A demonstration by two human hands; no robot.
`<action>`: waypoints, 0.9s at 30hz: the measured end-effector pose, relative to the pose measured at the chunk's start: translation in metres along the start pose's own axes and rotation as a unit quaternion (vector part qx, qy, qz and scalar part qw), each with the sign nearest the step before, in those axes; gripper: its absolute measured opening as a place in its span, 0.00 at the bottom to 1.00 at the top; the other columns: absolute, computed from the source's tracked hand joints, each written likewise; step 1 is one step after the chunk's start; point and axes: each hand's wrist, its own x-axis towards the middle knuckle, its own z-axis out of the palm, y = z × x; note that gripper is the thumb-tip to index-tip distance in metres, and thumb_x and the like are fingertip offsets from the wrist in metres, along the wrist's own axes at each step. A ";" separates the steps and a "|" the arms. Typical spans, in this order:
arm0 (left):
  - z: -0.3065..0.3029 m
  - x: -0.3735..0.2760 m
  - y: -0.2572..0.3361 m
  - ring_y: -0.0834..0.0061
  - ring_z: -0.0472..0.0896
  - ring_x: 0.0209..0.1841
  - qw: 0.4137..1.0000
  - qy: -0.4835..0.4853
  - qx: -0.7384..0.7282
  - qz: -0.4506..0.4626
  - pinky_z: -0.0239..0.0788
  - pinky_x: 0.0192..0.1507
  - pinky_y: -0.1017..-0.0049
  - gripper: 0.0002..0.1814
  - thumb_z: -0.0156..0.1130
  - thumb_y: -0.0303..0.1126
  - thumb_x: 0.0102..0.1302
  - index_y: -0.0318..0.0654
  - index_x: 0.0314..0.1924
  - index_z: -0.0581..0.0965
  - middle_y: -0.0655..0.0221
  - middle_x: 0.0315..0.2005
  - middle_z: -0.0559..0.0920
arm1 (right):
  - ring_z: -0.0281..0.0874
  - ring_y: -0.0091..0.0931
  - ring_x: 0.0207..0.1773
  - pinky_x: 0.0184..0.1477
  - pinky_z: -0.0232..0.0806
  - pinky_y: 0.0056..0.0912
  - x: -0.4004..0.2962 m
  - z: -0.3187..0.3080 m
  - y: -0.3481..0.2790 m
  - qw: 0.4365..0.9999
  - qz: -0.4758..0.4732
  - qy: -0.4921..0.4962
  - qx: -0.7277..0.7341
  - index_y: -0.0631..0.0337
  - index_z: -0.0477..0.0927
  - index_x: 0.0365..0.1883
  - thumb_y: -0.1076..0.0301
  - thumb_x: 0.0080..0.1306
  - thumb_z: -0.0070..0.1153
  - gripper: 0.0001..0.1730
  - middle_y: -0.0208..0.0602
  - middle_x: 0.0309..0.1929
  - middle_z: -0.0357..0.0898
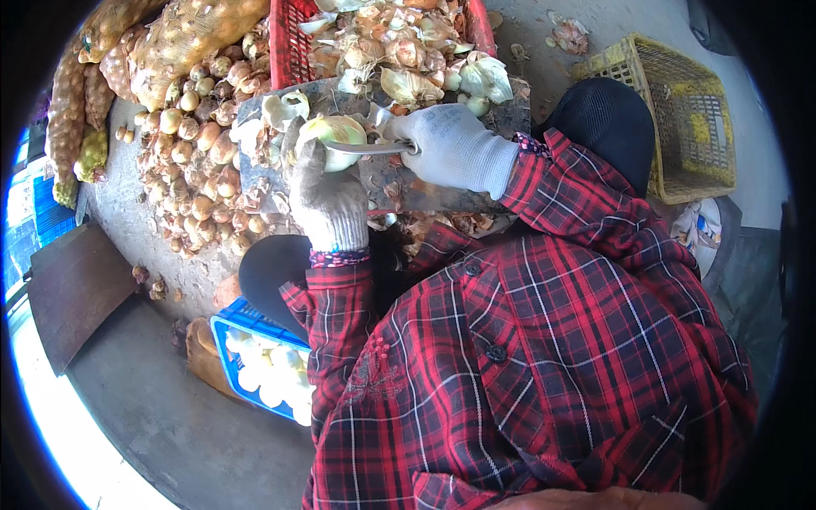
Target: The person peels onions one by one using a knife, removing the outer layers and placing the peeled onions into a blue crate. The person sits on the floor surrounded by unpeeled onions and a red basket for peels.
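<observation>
My left hand (326, 194), in a soiled knit work glove, holds a large pale green-white onion (341, 132) over the left part of a dark board (421, 188). In a white coated glove, my right hand (449, 150) grips a knife whose blade (373, 148) points left and lies against the onion's near side. The knife's handle is mostly hidden in the fist. Loose onion peels (411, 86) and a few small onions lie on the board's far edge. More skins lie at its left end beside the held onion.
A red plastic crate (279, 44) full of skins stands beyond the board. Unpeeled onions (197, 172) are heaped on the floor at left, near filled mesh sacks (191, 44). A blue crate (220, 338) of peeled onions sits at lower left, a yellow crate (692, 185) at right.
</observation>
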 end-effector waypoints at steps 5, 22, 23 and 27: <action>0.009 -0.006 -0.001 0.59 0.76 0.55 0.995 -0.064 0.077 -0.003 0.72 0.57 0.58 0.36 0.69 0.25 0.56 0.38 0.64 0.63 0.56 0.53 0.74 | 0.83 0.38 0.39 0.44 0.73 0.44 0.003 -0.008 0.003 1.000 0.011 -0.003 0.014 0.54 0.82 0.44 0.59 0.61 0.54 0.16 0.43 0.32 0.83; 0.016 -0.013 -0.001 0.64 0.77 0.53 0.973 -0.134 0.185 -0.008 0.73 0.56 0.64 0.41 0.71 0.23 0.50 0.36 0.66 0.64 0.58 0.54 0.75 | 0.82 0.40 0.41 0.44 0.72 0.44 0.004 0.002 0.013 0.999 -0.009 0.032 0.003 0.53 0.82 0.42 0.65 0.57 0.57 0.14 0.42 0.35 0.82; 0.018 -0.012 -0.001 0.64 0.77 0.53 0.972 -0.136 0.193 -0.008 0.73 0.56 0.64 0.42 0.71 0.23 0.50 0.36 0.66 0.63 0.58 0.54 0.75 | 0.82 0.40 0.41 0.44 0.72 0.44 0.004 0.001 0.013 0.999 -0.010 0.031 0.002 0.53 0.82 0.43 0.65 0.57 0.57 0.15 0.42 0.35 0.82; 0.013 -0.008 -0.009 0.64 0.77 0.53 0.950 -0.158 0.270 -0.002 0.72 0.56 0.66 0.44 0.70 0.22 0.50 0.35 0.68 0.62 0.59 0.54 0.75 | 0.82 0.39 0.42 0.45 0.72 0.42 0.004 0.002 0.009 0.999 0.000 0.042 -0.017 0.55 0.82 0.45 0.65 0.56 0.57 0.17 0.42 0.37 0.83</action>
